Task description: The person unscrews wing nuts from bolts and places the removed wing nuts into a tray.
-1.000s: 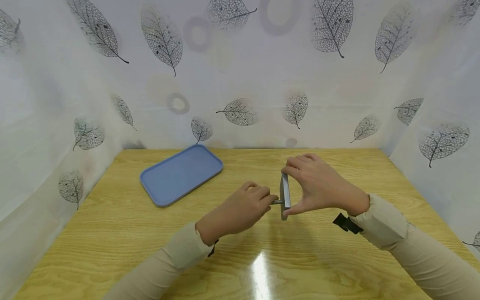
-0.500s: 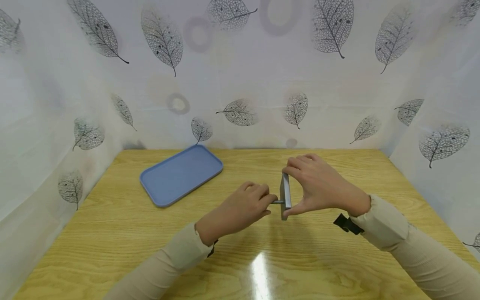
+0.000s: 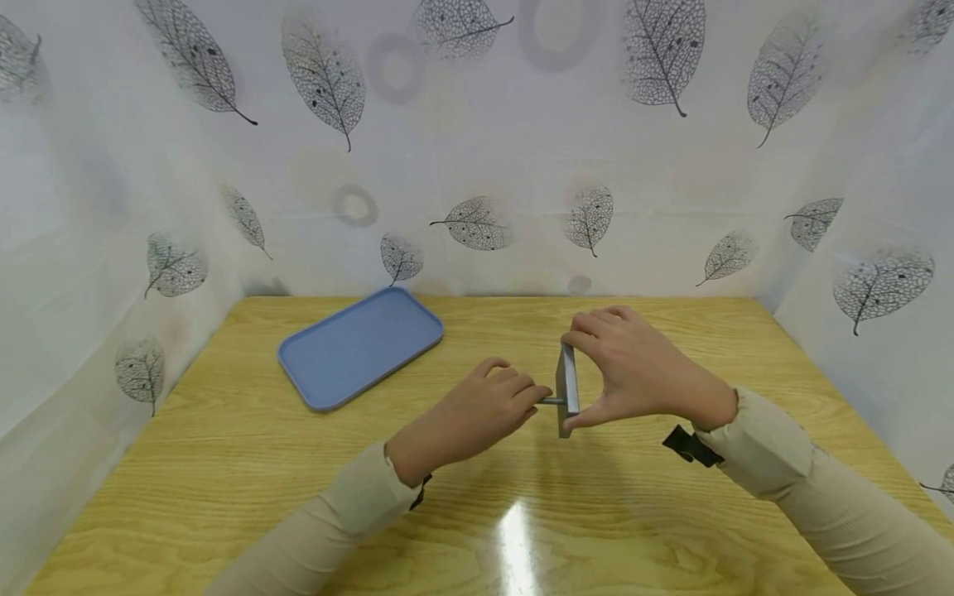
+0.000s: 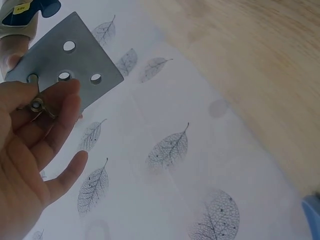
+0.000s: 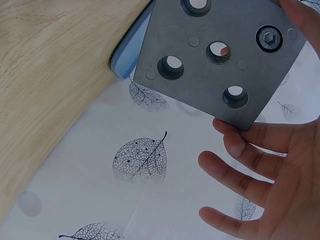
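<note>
Grey metal plate (image 5: 205,77), square, with round holes; held on edge above the table, right of centre in the head view. Right hand (image 3: 637,364): grasping the plate by opposite edges, thumb below, fingertips above. Bolt (image 3: 551,401), one: through a hole near one corner, its socket head (image 5: 269,38) seated against the face toward the right hand. Wing nut (image 4: 36,105), brass-toned, on the bolt's other end; left hand (image 3: 469,414) pinching it. Sleeves (image 3: 768,455), pale beige, cuffed. Tray (image 3: 361,348), blue, rounded corners, set askew at the far left of the wood-grain table (image 3: 224,463). Backdrop (image 3: 477,124), white fabric, printed with dark skeleton leaves.
</note>
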The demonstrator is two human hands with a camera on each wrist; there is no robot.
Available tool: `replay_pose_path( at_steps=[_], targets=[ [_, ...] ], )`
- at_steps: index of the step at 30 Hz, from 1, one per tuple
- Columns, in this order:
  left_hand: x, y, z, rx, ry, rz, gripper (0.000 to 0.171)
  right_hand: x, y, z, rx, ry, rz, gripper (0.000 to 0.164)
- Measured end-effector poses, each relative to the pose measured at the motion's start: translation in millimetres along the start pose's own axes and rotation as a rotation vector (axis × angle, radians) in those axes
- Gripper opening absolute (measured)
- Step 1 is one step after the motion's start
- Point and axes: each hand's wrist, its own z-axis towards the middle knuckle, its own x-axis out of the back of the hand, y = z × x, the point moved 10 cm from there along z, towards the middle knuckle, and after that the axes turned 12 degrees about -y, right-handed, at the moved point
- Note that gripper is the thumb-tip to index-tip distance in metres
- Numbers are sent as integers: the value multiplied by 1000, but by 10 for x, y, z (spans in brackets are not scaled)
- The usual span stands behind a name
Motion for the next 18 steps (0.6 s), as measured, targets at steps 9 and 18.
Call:
replay_pose_path(
  at_steps=[9, 18],
  targets=[
    [14, -12, 13, -7, 7, -86, 20, 12, 0, -8, -1, 8, 7, 90],
    [24, 10, 16, -40, 16, -99, 22, 8, -4, -10, 13, 19, -5, 87]
  ],
)
